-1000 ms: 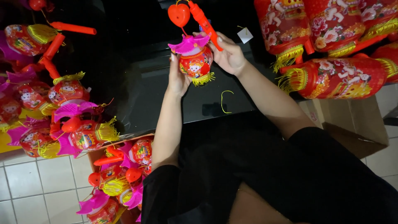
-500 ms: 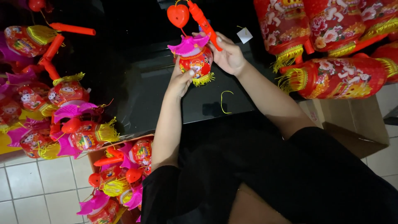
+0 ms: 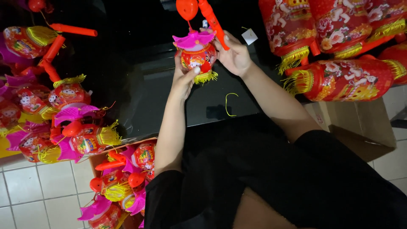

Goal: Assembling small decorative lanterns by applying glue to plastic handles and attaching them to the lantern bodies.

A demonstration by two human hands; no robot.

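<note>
A person dressed in black is looking down at their own two hands, raised over a dark, glossy tabletop [image 3: 169,93]. Between the hands is hanging a small toy lantern [image 3: 196,57]: a round red body with a cartoon print, a pink petal-shaped cap and a yellow fringe along the bottom. It is sitting above the middle of the table's far edge. The left hand [image 3: 183,80] is cupping the lantern from below, fingers curled together against its body, thumb pressing beside the fringe. The right hand [image 3: 235,54] is wrapping its fingers closed around an orange plastic stick [image 3: 213,19], which is slanting upward next to a red heart-shaped piece [image 3: 187,8] above the cap.

Similar lanterns are lying piled along the table's left edge [image 3: 72,110] and filling an open cardboard box [image 3: 121,178] on the tiled floor. Larger red lanterns [image 3: 339,80] are crowding the right edge. A loose yellow string [image 3: 229,104] is lying on the table near the front edge.

Risk, as a judgement: the thin link between cap and heart looks fragile, and a hard squeeze or twist could snap it or tear the fringe.
</note>
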